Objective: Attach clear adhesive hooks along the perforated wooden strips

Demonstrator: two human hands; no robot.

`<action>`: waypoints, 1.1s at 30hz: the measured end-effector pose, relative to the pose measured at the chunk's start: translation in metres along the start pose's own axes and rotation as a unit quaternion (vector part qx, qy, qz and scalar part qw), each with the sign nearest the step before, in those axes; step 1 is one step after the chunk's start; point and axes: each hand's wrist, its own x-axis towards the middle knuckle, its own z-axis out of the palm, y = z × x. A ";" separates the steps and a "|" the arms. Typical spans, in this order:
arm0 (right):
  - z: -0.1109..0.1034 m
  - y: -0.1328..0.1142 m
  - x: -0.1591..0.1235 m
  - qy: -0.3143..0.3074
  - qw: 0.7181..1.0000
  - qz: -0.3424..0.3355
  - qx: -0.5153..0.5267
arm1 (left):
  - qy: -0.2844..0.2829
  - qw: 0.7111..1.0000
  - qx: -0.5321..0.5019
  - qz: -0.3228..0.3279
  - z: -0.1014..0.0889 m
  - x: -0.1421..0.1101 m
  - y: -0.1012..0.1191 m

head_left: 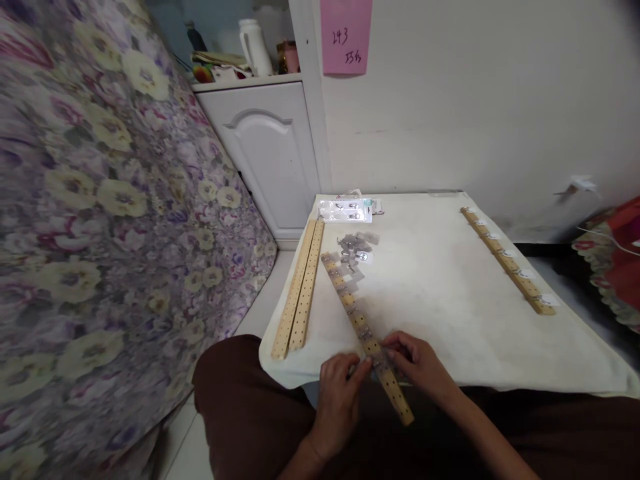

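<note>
Nearest, the low end of the holed wooden strip (391,385) sticks out past the near edge of the cloth-covered table (425,320), over the person's lap (250,407). From there its long axis slants away and to the left, so the far end lies on the cloth well left of the near one. Both hands are at the strip, one on each side: the left hand (337,399) is on its left, fingers curled and a fingertip touching the strip, though whether they clasp it from below I cannot tell. The right hand (417,363) comes in from the right, thumb and forefinger drawn close together at the opposite edge; what lies between them is too small to tell. Neither hand looks clearly nearer, since their fingertips meet the wood at almost the same place along its length. Past the fingers, clear tabs with small metal parts sit in a row along the strip, up to its far end. Just beyond and to the right of that end is a loose heap of clear and metal pieces (355,247), while two bare holed strips (300,293) lie side by side to the left, and a flat clear package (345,211) rests farther off, near the wall (425,133).
</note>
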 end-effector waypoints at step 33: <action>0.005 0.002 -0.001 0.044 0.999 0.023 0.015 | 0.000 1.000 -0.014 0.000 0.003 -0.001 -0.003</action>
